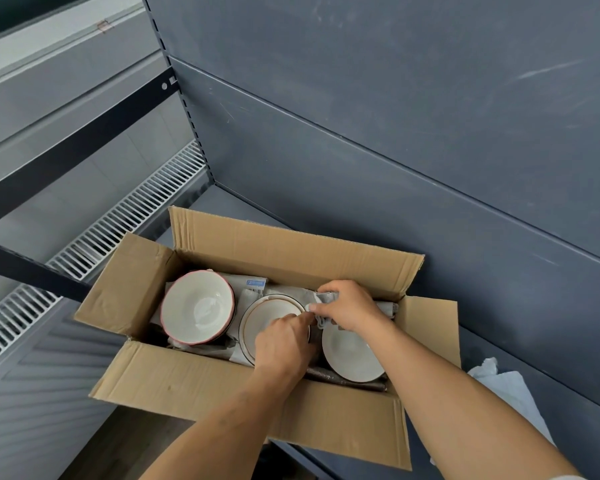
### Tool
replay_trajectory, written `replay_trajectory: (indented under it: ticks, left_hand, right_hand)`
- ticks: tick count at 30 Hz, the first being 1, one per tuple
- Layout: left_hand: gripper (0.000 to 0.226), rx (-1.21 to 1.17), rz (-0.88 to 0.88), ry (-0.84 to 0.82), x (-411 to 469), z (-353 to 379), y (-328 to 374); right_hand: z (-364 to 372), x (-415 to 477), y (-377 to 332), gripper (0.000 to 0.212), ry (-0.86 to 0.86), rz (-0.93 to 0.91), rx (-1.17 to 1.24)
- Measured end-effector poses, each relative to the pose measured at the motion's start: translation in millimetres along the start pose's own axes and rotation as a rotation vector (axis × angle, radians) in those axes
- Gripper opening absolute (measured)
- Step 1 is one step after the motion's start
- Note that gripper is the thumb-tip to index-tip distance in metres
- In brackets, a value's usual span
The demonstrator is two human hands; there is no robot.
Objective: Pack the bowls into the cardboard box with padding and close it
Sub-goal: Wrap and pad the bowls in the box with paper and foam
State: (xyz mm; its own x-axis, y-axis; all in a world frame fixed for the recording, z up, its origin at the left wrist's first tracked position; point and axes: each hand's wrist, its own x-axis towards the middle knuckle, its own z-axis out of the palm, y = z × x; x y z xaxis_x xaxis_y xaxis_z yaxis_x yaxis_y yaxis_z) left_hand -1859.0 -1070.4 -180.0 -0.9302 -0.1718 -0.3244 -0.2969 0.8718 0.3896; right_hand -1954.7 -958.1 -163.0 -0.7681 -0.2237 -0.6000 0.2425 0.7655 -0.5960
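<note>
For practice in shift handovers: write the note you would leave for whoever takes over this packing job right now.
Right hand: pinches grey padding between the brown-rimmed bowl and the plain bowl.
Left hand: fingertips at the same padding; its grip is hidden.
Done: those two and the red-rimmed bowl sit in the cardboard box.
Left: finish padding, close the open flaps.

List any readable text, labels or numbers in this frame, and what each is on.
Blue label on the grey paper padding: has print, too blurred to read.
Barcode strip just below it: bars show, digits too small to read.
Cardboard box: no print visible on its flaps or walls.
Nothing else legible.
</note>
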Motion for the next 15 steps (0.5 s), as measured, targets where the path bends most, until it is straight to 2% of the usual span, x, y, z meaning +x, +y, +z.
replay_trajectory:
  ticks: [6, 10, 15]
  left_hand:
    - [0.038, -0.096, -0.043, -0.025, -2, -3, 0]
    - [0.025, -0.165, -0.068, 0.006, -2, -4, 0]
    - [0.034, -0.215, -0.078, -0.038, -3, -7, 1]
  right_hand:
    - [-3, 2, -4, 0.045, -0.021, 0.075, 0.038]
    - [3, 5, -4, 0.051, 0.011, 0.099, -0.096]
    - [7, 6, -11, 0.052, -0.014, 0.073, -0.296]
